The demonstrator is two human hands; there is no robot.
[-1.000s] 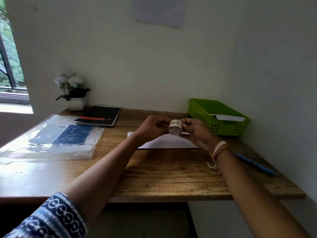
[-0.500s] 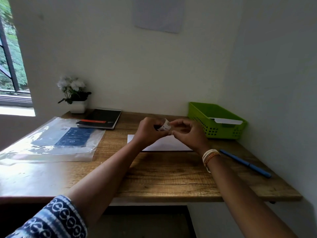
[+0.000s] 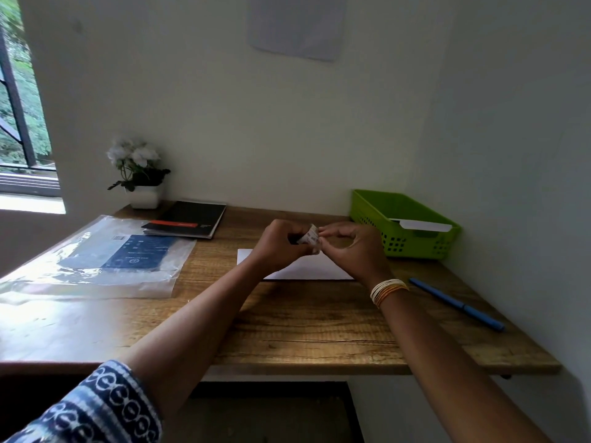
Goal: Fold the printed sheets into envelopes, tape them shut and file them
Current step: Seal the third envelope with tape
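Note:
Above the middle of the wooden desk I hold a small white tape roll between both hands. My left hand grips the roll with curled fingers. My right hand pinches at its edge with thumb and fingertips. Under the hands a white folded sheet lies flat on the desk, partly hidden by them. At the back right stands a green basket with a white envelope leaning inside it.
A blue pen lies at the right on the desk. On the left lies a clear plastic sleeve with a blue print inside. A black notebook and a potted white flower stand at the back. The wall is close on the right.
The roll has turned from face-on to edge-on in my left hand. My right hand shifted from holding its side to pinching at its edge. The camera tilted slightly.

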